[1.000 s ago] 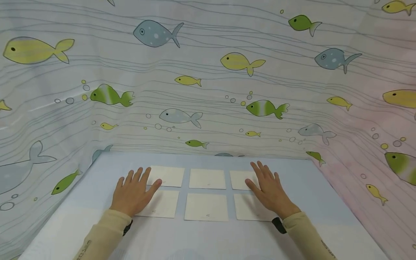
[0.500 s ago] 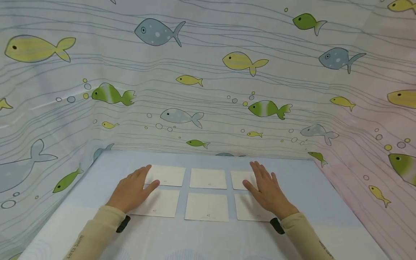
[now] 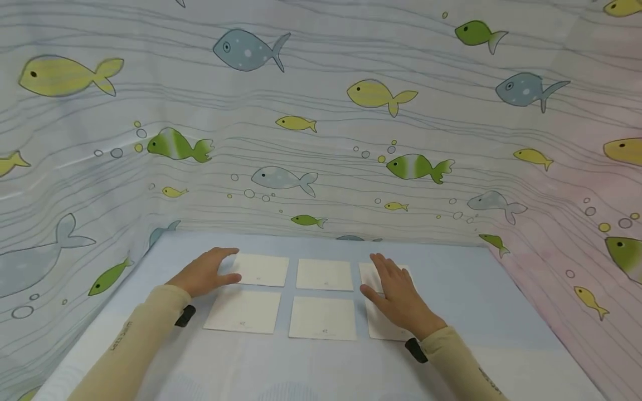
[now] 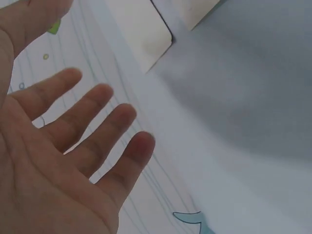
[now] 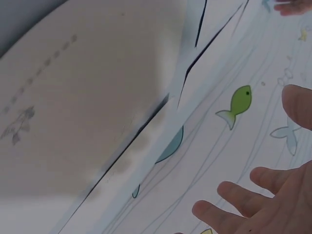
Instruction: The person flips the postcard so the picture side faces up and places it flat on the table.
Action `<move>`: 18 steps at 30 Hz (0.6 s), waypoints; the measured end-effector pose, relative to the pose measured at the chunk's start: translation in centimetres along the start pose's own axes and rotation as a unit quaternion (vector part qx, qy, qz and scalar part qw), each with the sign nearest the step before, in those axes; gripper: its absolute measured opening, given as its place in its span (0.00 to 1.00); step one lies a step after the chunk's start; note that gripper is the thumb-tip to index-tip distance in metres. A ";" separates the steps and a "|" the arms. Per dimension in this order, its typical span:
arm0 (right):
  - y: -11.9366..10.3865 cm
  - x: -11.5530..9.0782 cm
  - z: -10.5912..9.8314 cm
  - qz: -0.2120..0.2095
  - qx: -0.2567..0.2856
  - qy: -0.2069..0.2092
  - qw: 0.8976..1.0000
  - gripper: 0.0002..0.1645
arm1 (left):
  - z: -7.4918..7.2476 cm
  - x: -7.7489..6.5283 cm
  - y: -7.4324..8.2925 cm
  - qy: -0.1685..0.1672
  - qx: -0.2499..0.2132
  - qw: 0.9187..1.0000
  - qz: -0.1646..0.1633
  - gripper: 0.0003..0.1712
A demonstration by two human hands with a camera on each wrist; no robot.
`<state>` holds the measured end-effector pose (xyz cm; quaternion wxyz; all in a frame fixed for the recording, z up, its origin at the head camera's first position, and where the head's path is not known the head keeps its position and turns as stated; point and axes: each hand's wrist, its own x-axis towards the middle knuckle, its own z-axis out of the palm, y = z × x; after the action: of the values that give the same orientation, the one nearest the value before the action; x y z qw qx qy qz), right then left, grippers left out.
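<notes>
At left, the person's bare left hand holds nothing, thumb and fingers parted beside the far-left card, one of six thin, cream, rectangular cards lying flat in two rows of three on the pale blue-white worktop; next comes the near-left card, then the far-middle card and near-middle card, and last the far-right card and near-right card, partly covered in view by the bare right hand, thumb apart, grasping nothing; the rows look complete and no card is lifted, so handling them seems yet to begin; the left wrist view reveals the palm, the right wrist view a grey leafy mark and dotted line, neither legible from the head
</notes>
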<state>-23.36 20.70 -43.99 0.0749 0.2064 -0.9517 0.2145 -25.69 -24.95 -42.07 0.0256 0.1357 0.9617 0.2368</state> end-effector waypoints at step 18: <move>-4.1 3.5 3.2 -0.001 0.003 -0.060 0.998 0.49 | -0.4 5.1 -1.7 -0.110 0.029 0.993 -0.040 0.53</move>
<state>-24.95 14.62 -44.53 0.0174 0.2201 -0.9536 0.2045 -31.04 -25.21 -42.42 0.1370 0.1226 0.9643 0.1908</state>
